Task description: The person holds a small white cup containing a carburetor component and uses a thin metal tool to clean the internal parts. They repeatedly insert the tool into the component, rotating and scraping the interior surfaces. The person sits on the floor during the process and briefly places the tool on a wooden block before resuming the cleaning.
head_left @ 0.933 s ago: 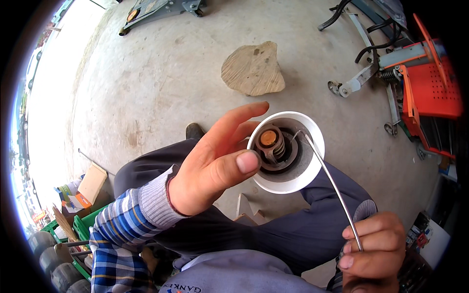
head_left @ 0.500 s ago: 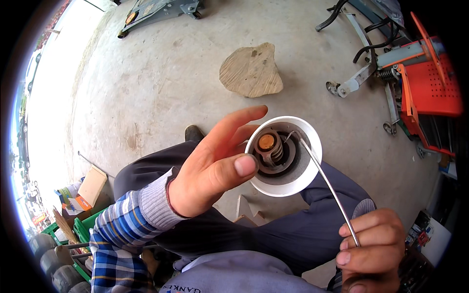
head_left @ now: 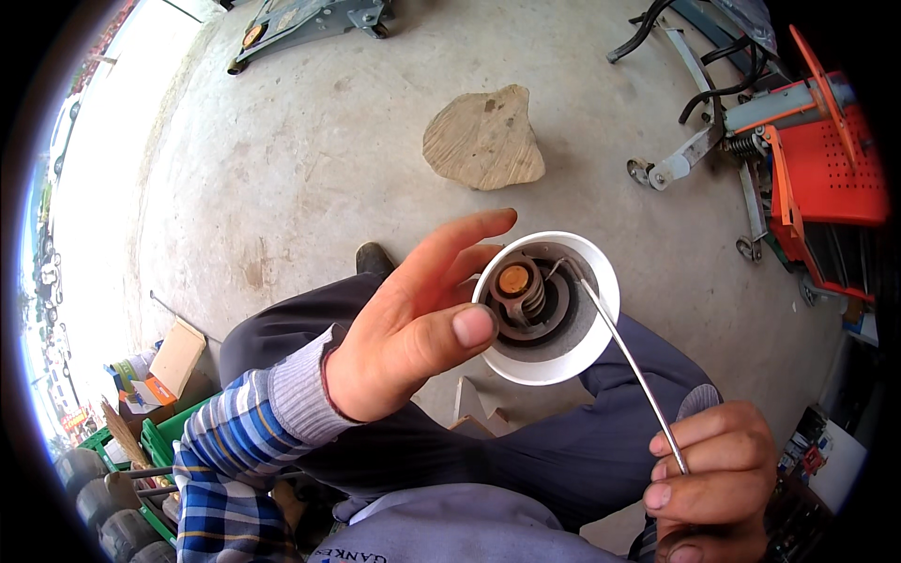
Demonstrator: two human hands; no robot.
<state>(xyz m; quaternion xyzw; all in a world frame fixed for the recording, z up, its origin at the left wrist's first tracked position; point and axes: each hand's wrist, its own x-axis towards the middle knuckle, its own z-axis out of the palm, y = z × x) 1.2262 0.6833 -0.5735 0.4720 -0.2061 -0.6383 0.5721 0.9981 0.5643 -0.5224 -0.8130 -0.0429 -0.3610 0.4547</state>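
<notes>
Left hand [head_left: 408, 342] grips one white cup [head_left: 547, 308] holding one spring-loaded metal part [head_left: 522, 293]. Right hand [head_left: 713, 479] pinches one wire rod [head_left: 631, 361], tip inside cup.

A white cup [head_left: 549, 361] with a grey inner wall is seen; a part with a copper-orange cap [head_left: 513, 279] and a steel-grey spring sits inside it. A silver-grey metal rod [head_left: 631, 366] is noted at 4 o'clock of the cup. A sleeve [head_left: 239, 450] checked in blue, white and dark navy, with a grey ribbed cuff, is recorded at 8 o'clock. Dark grey trousers [head_left: 526, 450] are observed. A tan stone [head_left: 483, 139] lies at 12 o'clock on pale grey concrete floor [head_left: 310, 150]. An orange-red machine [head_left: 821, 169] is logged at 2 o'clock.
</notes>
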